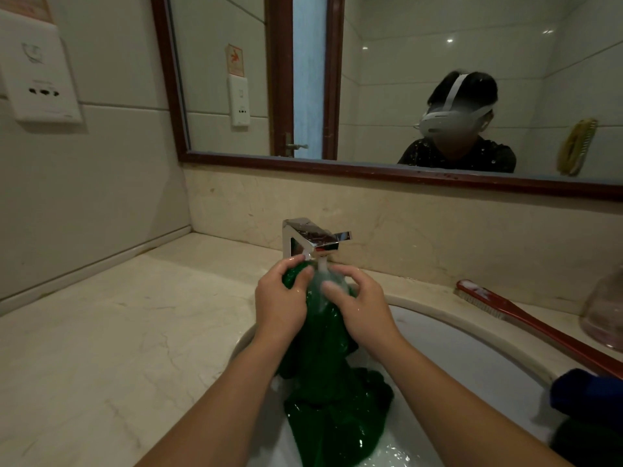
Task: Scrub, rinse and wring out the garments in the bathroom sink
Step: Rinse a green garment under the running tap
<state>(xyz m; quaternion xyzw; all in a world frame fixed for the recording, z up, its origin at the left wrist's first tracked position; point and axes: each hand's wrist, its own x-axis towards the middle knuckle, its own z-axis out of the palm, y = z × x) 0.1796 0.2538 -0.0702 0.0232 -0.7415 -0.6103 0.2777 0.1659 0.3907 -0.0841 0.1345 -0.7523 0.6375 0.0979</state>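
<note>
View from above a bathroom sink (pixel 472 358) set into a pale marble worktop (pixel 118 332). Two bare hands hold a wet green garment (pixel 320 352) up under a square chrome tap (pixel 310 239), which runs water onto the top of the cloth. The left hand (pixel 281 298) has its fingers curled round the bunched upper end. The right hand (pixel 362 305) grips the same bunch from the other side, its thumb lying in the stream. The rest of the garment hangs down between the forearms and pools, glossy and soaked, in the basin. A red-handled brush (pixel 539 328) lies on the worktop at the sink's right rim (foam on its bristle end), with a dark blue cloth (pixel 586 389) beside its near end. A mirror (pixel 404 79) hangs on the wall behind.
</note>
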